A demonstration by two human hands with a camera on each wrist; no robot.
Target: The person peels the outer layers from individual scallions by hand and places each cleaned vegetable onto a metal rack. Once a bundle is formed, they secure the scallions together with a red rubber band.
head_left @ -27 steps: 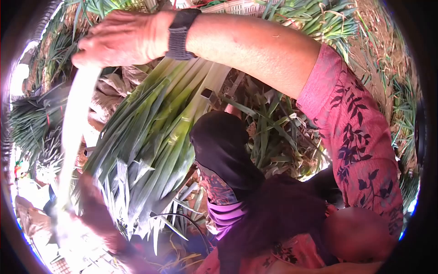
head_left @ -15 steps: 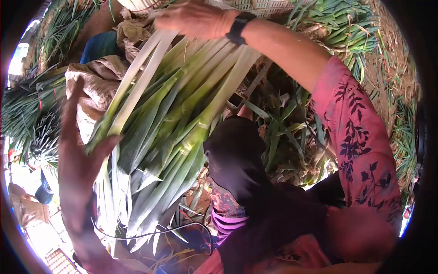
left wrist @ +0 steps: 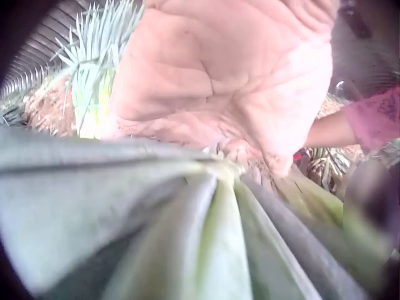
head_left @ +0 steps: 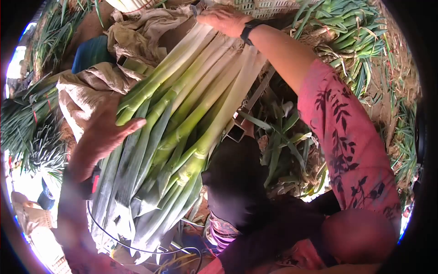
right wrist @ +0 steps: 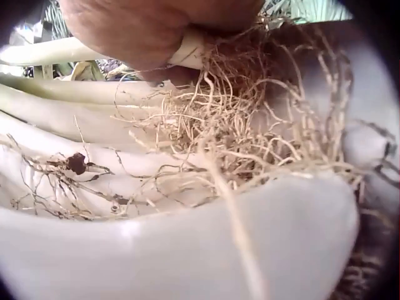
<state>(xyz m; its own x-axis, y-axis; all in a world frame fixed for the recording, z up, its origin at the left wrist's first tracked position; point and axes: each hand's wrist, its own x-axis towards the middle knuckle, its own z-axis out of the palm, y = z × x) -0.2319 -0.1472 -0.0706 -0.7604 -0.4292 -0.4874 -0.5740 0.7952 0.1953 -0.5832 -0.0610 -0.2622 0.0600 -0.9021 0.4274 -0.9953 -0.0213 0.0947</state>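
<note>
A thick bundle of leeks (head_left: 182,114) lies slantwise, with white stalks at the top and green leaves toward the lower left. Over the root ends is my right hand (head_left: 226,20), its fingers bent over the outermost leek (head_left: 182,55). A stalk end (right wrist: 189,53) and tangled roots (right wrist: 219,125) show beneath that hand in the right wrist view. My left hand (head_left: 98,134) lies along the outer left side of the leaves, thumb spread. Close up in the left wrist view, its palm stands over broad leaves (left wrist: 219,237); its fingertips are hidden there.
Crumpled tan sacking (head_left: 93,82) and a blue object (head_left: 93,52) lie left of the bundle. A square metal tube end (head_left: 236,132) sticks out by my dark-covered knee (head_left: 235,171). More leeks (head_left: 349,32) are heaped at upper right, others (head_left: 27,114) at far left. A thin cable (head_left: 137,249) loops below.
The lifted leeks have come down onto the left side of the bundle. My right hand moved right to the root ends, and my left hand swung up beside the leaves.
</note>
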